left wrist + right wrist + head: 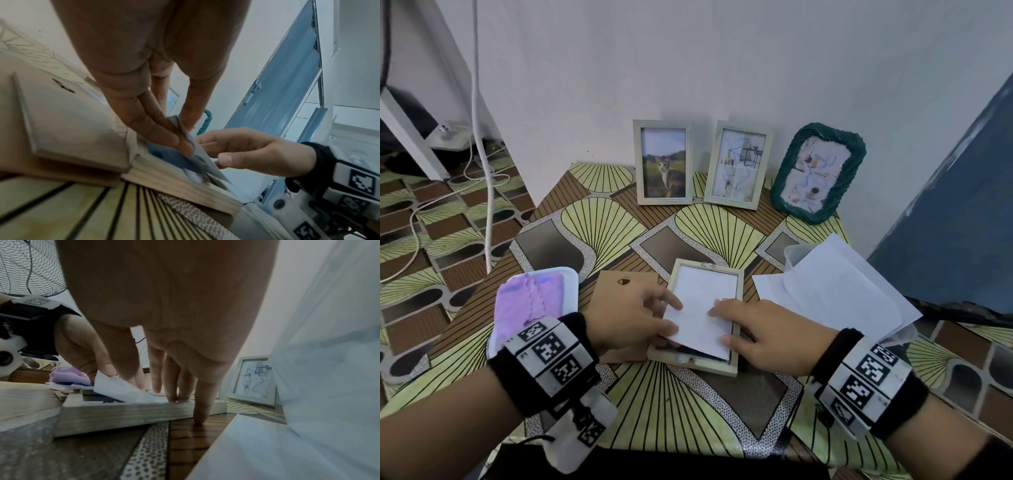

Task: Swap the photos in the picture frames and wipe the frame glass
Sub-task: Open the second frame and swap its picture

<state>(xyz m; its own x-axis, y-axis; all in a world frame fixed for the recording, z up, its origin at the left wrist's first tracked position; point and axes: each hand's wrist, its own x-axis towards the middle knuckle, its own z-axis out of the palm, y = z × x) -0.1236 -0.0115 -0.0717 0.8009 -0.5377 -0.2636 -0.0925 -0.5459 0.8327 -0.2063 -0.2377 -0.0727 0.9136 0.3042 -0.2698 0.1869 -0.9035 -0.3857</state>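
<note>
A: Head view first. Where's the frame?

B: The frame (703, 363) lies face down on the table (681, 404), just nearer than the middle, with its backing off. A white photo (700, 308) sits in it, blank side up, its near-left edge lifted. The left hand (630, 315) pinches that lifted edge between thumb and fingers. The right hand (767, 334) lies flat, fingers straight, pressing on the photo's right side and the frame's right rail.

A: And around it?

B: The backing board (613, 298) lies just left of the frame, partly under the left hand. Further left, a tray (570, 277) holds a purple cloth (527, 298). Loose white sheets (835, 291) lie to the right. Three frames stand against the wall: a cat frame (663, 161), a sketch frame (738, 164) and a green frame (818, 173).

A: Left wrist view?

B: The left fingers (164, 129) and thumb are closed on the photo (197, 155), raised off the frame (174, 177). The right hand (257, 154) is just beyond, with the board (72, 121) on the left.

A: Right wrist view?

B: The right hand (174, 353) has straight fingers down on the frame's (133, 413) far rail, with one fingertip on the table (185, 434). The left hand (82, 350) grips the curled photo (119, 389). The cloth (68, 376) and sketch frame (252, 381) show behind.
</note>
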